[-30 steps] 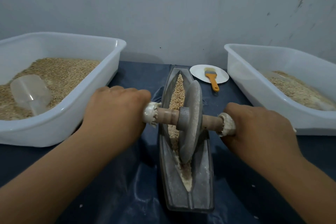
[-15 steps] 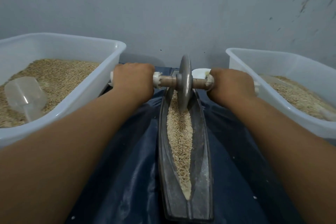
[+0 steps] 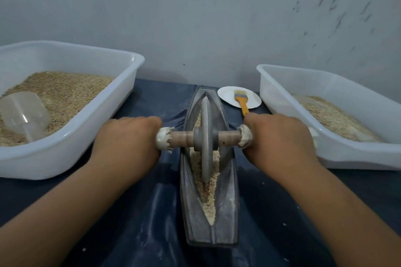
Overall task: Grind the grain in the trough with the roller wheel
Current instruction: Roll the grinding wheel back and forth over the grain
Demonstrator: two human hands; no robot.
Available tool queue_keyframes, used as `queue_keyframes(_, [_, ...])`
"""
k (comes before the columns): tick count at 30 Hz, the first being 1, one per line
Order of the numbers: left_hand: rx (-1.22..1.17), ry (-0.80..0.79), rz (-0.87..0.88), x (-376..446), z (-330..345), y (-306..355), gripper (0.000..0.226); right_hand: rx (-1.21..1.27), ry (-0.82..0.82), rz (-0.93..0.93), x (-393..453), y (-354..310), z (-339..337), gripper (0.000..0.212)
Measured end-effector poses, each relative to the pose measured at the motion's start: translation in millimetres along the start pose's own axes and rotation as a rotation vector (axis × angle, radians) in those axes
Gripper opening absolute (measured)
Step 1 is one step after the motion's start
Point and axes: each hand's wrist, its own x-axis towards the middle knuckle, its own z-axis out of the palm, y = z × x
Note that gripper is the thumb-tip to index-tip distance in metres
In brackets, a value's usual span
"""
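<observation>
A grey boat-shaped metal trough (image 3: 227,208) lies lengthwise in front of me on the dark blue sheet. Pale grain (image 3: 207,193) fills its groove. The grey roller wheel (image 3: 206,138) stands on edge in the groove, about the middle of the trough. A wooden axle with white cloth wraps runs through it. My left hand (image 3: 128,138) grips the axle's left end. My right hand (image 3: 280,136) grips the right end. Both fists hide the axle tips.
A white tub (image 3: 71,149) with grain and a clear plastic scoop (image 3: 23,112) stands at the left. Another white tub (image 3: 351,158) with grain stands at the right. A white plate (image 3: 230,95) with an orange-handled brush (image 3: 242,102) lies behind the trough, by the wall.
The wheel rolled from mid-trough out to the far end, and has now come back toward me to the middle. Both hands stayed on the axle.
</observation>
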Motion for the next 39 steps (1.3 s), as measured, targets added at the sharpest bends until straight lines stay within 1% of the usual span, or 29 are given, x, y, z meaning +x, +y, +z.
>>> queue_keyframes(3, [0.025, 0.036, 0.042, -12, -13, 1, 0.019, 0.046, -0.078, 0.020, -14, -1, -14, 0.031])
queue_keyframes(5, [0.036, 0.071, 0.098, -22, -22, 0, 0.024, 0.110, -0.147, 0.031, -26, 4, -27, 0.028])
queue_keyframes(9, [0.058, 0.019, 0.108, -32, -33, -4, 0.035, 0.108, -0.226, 0.023, -41, 11, -45, 0.017])
queue_keyframes(12, [0.076, 0.007, 0.097, -28, -25, -5, 0.029, 0.150, -0.294, 0.015, -33, 9, -44, 0.018])
queue_keyframes(15, [0.105, 0.002, 0.075, -12, -16, -1, 0.019, 0.171, -0.270, 0.025, -18, 7, -29, 0.022])
queue_keyframes(17, [0.096, -0.032, 0.037, 1, -11, 3, 0.016, 0.174, -0.210, 0.038, -8, 7, -15, 0.025])
queue_keyframes(20, [0.077, -0.043, 0.004, 23, 0, 3, 0.026, 0.162, -0.110, 0.050, 9, 9, 8, 0.027])
queue_keyframes(22, [0.076, -0.019, 0.011, 40, 6, 1, 0.030, 0.175, -0.086, 0.062, 25, 12, 22, 0.023])
queue_keyframes(26, [0.071, 0.055, 0.043, 80, 14, 2, 0.020, 0.219, -0.074, 0.119, 62, 19, 44, 0.010])
queue_keyframes(29, [0.052, 0.058, 0.010, 102, 19, 4, 0.017, 0.199, -0.066, 0.154, 86, 21, 51, 0.010])
queue_keyframes(31, [0.037, 0.029, -0.025, 108, 22, 4, 0.013, 0.162, -0.057, 0.151, 97, 20, 53, 0.010])
queue_keyframes(33, [0.038, 0.024, -0.036, 106, 25, 4, 0.014, 0.149, -0.044, 0.144, 98, 21, 55, 0.009])
queue_keyframes(36, [0.063, 0.064, 0.001, 96, 23, 4, 0.023, 0.166, -0.025, 0.151, 85, 21, 60, 0.008])
queue_keyframes(39, [0.087, 0.081, 0.039, 81, 17, 5, 0.024, 0.171, -0.046, 0.149, 69, 20, 59, 0.016])
